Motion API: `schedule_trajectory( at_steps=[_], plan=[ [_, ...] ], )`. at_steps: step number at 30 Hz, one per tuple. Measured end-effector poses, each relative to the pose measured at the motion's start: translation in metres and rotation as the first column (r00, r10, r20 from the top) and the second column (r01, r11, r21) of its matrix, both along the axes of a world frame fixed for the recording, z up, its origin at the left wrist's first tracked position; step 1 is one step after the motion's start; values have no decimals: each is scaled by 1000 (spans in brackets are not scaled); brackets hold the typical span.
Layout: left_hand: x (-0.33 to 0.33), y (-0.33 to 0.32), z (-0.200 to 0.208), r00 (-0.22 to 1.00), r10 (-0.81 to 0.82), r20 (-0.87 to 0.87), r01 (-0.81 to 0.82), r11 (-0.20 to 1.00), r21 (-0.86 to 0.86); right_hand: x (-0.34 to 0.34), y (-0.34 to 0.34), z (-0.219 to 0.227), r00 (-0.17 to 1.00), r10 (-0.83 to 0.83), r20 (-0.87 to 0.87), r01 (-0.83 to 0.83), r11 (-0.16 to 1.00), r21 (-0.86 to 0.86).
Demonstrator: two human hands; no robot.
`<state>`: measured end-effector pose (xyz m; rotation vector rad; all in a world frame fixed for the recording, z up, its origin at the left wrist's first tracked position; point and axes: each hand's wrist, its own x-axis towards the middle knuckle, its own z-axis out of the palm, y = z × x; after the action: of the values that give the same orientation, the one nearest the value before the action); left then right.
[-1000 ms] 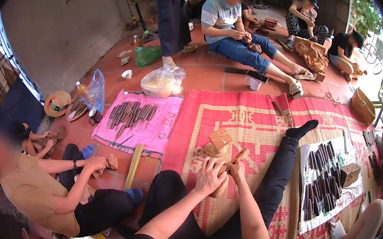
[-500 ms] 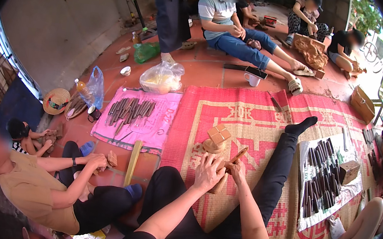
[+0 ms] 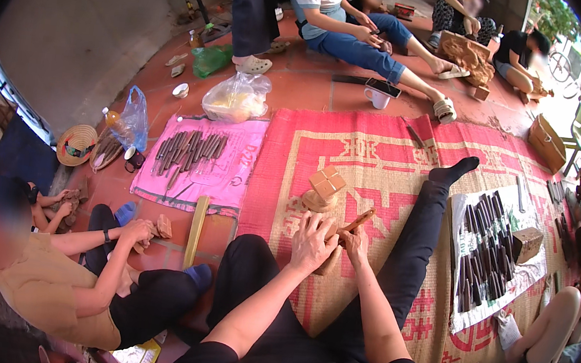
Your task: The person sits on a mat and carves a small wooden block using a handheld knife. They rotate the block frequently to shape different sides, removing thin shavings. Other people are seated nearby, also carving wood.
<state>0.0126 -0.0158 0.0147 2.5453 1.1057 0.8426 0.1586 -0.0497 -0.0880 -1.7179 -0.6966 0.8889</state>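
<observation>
Between my legs, a pale brown wooden piece (image 3: 328, 263) is held low over the mat, mostly covered by my fingers. My left hand (image 3: 312, 245) is closed over its upper left side. On the other side my right hand (image 3: 354, 247) grips close against it, fingers curled at the lower end of a darker brown wooden stick (image 3: 360, 220). That stick slants up to the right; whether it is a tool handle or part of the carving I cannot tell. Just beyond my hands, a squared wooden block (image 3: 327, 181) with grooves rests on a round wooden piece (image 3: 319, 201).
Several chisels (image 3: 190, 154) lie on a pink cloth (image 3: 232, 193) to the left. More dark-handled tools (image 3: 486, 254) cover a white sheet (image 3: 461, 320) beyond my right leg, beside a wood block (image 3: 527, 244). A yellowish wooden bar (image 3: 196, 232) lies near a seated person (image 3: 57, 284).
The whole view has shifted, so the surroundings sit slightly higher and further left. Both my hands stay on the wooden piece, with little change in grip.
</observation>
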Motion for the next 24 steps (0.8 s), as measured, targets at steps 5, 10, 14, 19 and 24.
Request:
schedule_trajectory(
  at_steps=[5,10,14,19,24],
  plan=[
    [-1,3,-3,1000,9,-7,-9,1000,11,25,2,16,962,128,240,-87,981,-172],
    [2,2,-1,1000,-10,-5,10,1000,-20,1,29,-3,995,-62,82,51,990,132],
    [1,4,1,1000,-13,-18,13,1000,-6,0,18,-38,976,7,219,-11,1000,16],
    [1,1,1,999,13,-34,-14,999,-33,25,-7,8,970,112,216,-64,974,-217],
    [1,5,-1,1000,-19,-10,19,1000,-17,9,17,11,996,-87,16,85,990,110]
  ],
)
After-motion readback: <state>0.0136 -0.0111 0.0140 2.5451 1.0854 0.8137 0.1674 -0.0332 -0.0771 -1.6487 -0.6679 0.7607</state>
